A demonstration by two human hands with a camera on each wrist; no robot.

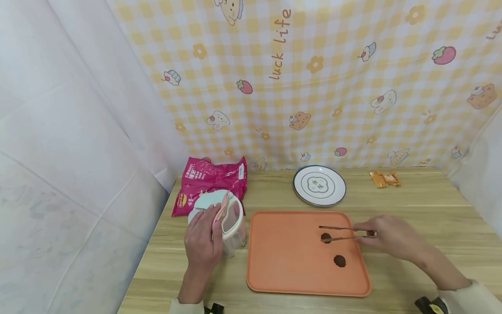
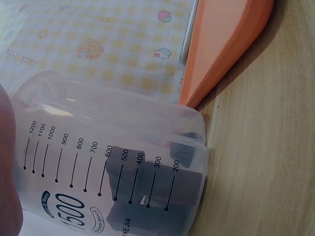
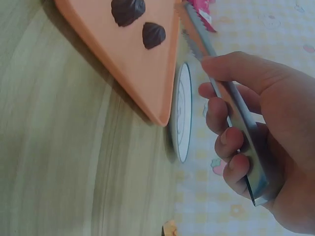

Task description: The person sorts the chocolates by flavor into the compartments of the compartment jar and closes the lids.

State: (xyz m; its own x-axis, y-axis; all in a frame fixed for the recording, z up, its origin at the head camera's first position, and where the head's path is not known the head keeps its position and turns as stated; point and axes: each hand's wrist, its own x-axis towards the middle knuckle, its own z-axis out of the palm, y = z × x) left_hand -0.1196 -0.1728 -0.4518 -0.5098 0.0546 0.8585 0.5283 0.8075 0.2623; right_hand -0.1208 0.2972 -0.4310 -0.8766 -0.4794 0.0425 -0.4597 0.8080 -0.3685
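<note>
My left hand (image 1: 204, 237) holds the lid (image 1: 211, 199) of a clear measuring canister (image 1: 234, 244), with its pink flap (image 1: 221, 212) tipped up under the fingers. Dark blocky pieces (image 2: 172, 184) show through the canister wall in the left wrist view. In my right hand (image 1: 396, 237) I grip metal tongs (image 3: 236, 105), their serrated tips apart. The tongs hover over an orange tray (image 1: 286, 253). One dark brown ridged chocolate (image 1: 326, 237) lies beneath the tips in the head view; another chocolate (image 1: 340, 261) lies nearer the tray's front.
Behind the canister lies a magenta snack bag (image 1: 213, 174). A white plate with a dark rim (image 1: 302, 183) stands beyond the tray. Small orange packets (image 1: 384, 179) lie at the back right. A checked curtain (image 1: 313, 87) hangs along the table's far edge.
</note>
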